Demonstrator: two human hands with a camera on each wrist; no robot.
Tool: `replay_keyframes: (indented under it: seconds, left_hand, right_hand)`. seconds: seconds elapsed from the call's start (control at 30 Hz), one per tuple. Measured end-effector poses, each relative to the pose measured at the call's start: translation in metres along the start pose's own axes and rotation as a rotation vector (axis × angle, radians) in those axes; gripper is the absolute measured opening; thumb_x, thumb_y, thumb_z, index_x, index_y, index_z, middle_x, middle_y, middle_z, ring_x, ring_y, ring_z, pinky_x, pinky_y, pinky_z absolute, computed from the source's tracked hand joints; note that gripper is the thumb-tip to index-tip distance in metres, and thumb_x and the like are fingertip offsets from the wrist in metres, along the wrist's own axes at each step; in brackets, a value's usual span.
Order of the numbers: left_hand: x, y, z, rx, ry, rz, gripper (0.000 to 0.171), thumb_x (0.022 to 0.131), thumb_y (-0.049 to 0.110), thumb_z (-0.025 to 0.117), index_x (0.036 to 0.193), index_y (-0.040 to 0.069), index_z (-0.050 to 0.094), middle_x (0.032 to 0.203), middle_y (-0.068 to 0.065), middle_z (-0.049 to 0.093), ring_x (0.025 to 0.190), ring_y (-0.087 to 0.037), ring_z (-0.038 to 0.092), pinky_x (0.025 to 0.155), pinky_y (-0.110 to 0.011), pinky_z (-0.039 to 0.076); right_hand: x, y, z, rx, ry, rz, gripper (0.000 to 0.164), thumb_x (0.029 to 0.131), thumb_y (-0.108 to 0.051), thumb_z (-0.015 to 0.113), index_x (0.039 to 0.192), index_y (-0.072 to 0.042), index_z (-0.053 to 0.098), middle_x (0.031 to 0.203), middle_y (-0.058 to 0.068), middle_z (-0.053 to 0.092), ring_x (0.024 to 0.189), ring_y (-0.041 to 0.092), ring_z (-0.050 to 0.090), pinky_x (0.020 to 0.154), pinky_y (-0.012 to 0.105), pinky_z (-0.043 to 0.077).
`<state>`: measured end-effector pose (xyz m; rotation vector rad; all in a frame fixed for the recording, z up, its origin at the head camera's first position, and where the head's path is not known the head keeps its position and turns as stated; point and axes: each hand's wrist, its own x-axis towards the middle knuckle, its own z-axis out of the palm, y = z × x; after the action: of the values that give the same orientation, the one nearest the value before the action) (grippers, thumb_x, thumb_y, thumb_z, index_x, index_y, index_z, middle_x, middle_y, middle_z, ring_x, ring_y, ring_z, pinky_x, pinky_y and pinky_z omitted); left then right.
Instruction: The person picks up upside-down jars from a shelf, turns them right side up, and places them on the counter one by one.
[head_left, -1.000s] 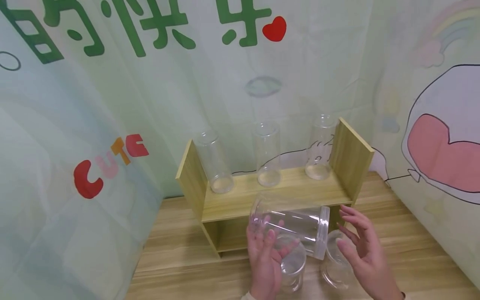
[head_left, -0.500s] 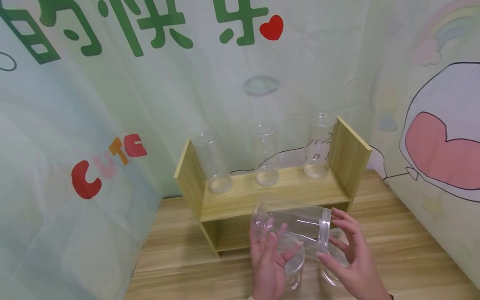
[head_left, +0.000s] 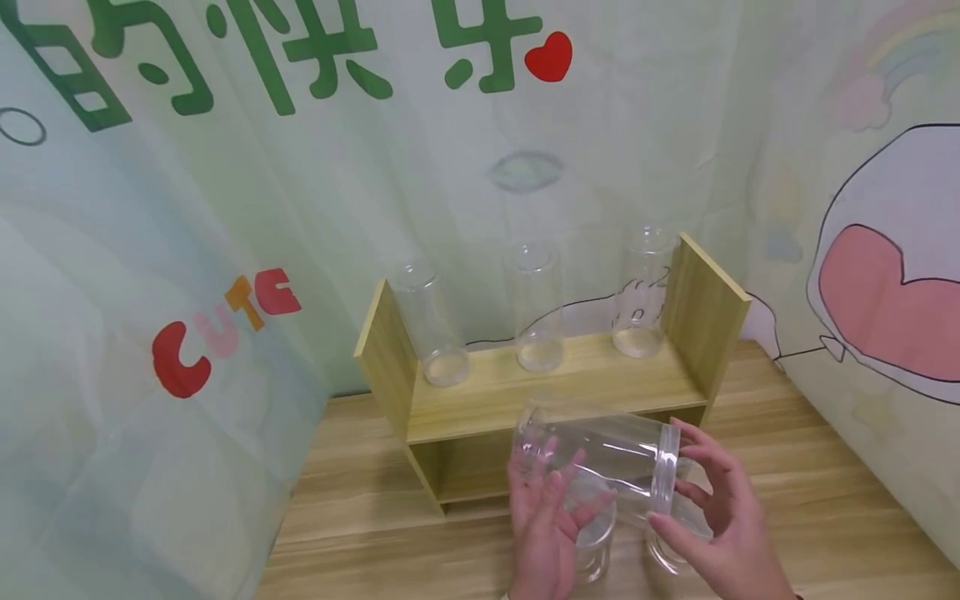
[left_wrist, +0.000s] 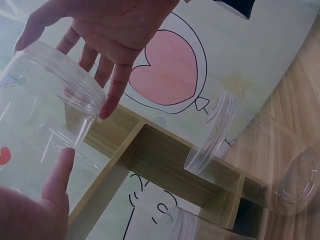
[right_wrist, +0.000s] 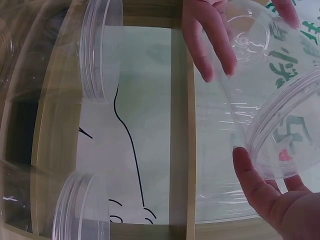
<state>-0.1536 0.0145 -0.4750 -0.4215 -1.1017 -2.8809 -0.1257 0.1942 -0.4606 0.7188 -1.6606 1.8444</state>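
A clear plastic jar (head_left: 600,454) lies sideways in the air between both hands, its base to the left and its ribbed rim end to the right. My left hand (head_left: 542,529) holds it near the base, fingers spread around the wall; the right wrist view shows those fingers (right_wrist: 215,35) across the far side. On the ribbed end, my right hand (head_left: 716,517) grips with thumb below and fingers above, clearer in the right wrist view at the rim (right_wrist: 250,135). Below the held jar stand two more clear jars, one (head_left: 595,554) behind the left hand, the other (head_left: 663,554) partly hidden by the right.
Behind the hands stands a two-level wooden shelf (head_left: 480,412) on a wood-grain table (head_left: 360,533). Three tall clear jars, left (head_left: 435,333), middle (head_left: 537,325) and right (head_left: 637,317), stand on its upper board. Printed cloth (head_left: 337,208) hangs around the back and sides.
My right hand has moved left from beside the jar and taken hold of its ribbed end. The jar, still in my left hand, has shifted slightly right.
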Motion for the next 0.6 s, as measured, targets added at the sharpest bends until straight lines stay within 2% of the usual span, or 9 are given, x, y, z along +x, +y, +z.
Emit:
replay_keyframes:
  seconds: [0.1,0.27,0.4,0.6]
  left_hand:
    - [0.0,0.001,-0.002,0.006,-0.003,-0.007,0.056,0.101,0.004,0.048,0.151,0.015,0.027,0.155,-0.028,0.014,0.13,-0.04,0.045,0.085,-0.058,0.051]
    - [0.002,0.002,-0.005,0.012,-0.024,-0.017,0.055,0.1,0.002,0.047,0.15,0.013,0.028,0.155,-0.026,0.014,0.133,-0.045,0.039,0.084,-0.061,0.05]
    - [0.004,0.003,-0.006,0.014,-0.057,-0.024,0.054,0.1,0.003,0.049,0.149,0.012,0.029,0.154,-0.021,0.019,0.135,-0.047,0.034,0.084,-0.059,0.051]
    - [0.004,0.002,-0.006,0.024,-0.087,-0.033,0.054,0.1,0.006,0.051,0.148,0.011,0.029,0.155,-0.013,0.022,0.136,-0.045,0.035,0.084,-0.054,0.053]
  right_hand:
    - [0.0,0.0,0.0,0.014,0.007,-0.008,0.077,0.059,0.037,0.064,0.127,0.022,0.032,0.149,0.03,0.032,0.128,0.025,0.044,0.094,0.027,0.05]
    - [0.003,0.002,-0.005,0.051,-0.004,-0.068,0.076,0.058,0.038,0.062,0.127,0.024,0.031,0.149,0.031,0.032,0.128,0.027,0.045,0.094,0.029,0.051]
    - [0.006,0.001,-0.01,0.056,-0.014,-0.085,0.077,0.058,0.037,0.061,0.128,0.025,0.031,0.148,0.032,0.032,0.131,0.028,0.043,0.094,0.029,0.051]
    - [0.013,-0.004,-0.023,0.041,-0.042,-0.116,0.08,0.059,0.036,0.065,0.13,0.026,0.028,0.148,0.032,0.032,0.133,0.03,0.041,0.093,0.028,0.051]
